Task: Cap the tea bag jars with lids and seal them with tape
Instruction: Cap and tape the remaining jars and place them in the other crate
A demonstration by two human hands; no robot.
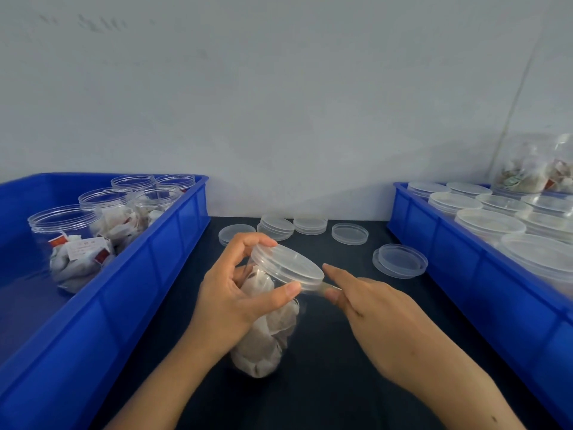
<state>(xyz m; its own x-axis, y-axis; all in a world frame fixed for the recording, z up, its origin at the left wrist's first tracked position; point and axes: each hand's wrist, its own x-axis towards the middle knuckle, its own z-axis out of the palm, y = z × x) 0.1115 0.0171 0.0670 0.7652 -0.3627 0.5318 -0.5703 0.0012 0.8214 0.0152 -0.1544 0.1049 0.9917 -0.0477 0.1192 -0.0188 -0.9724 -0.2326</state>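
Dark table (pixel 325 383); hands gripping jar (pixel 266 336), tape (pixel 330 286)

One view only, from a camera on the person's head. It faces forward and down over the bench (pixel 341 383) toward a pale wall (pixel 279 103) that fills the upper half. It sits near: both forearms enter from the bottom edge and the hands (pixel 235 299) meet just below the centre. The wide lens bends the blue bins (pixel 130 290) at either side outward.
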